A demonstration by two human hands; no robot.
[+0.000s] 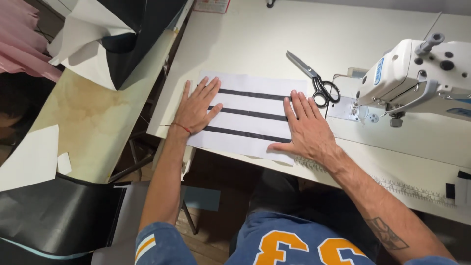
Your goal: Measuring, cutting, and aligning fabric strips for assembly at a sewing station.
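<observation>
A white rectangular sheet with three black strips across it lies flat on the white sewing table. My left hand rests palm down on the sheet's left end, fingers spread, a red string around the wrist. On the sheet's right end my right hand presses flat, its fingers over the strips' ends. Neither hand holds anything.
Black-handled scissors lie just behind my right hand. A white sewing machine stands at the right. A ruler strip runs along the table's front edge. Black and white material is piled on a stained side table to the left.
</observation>
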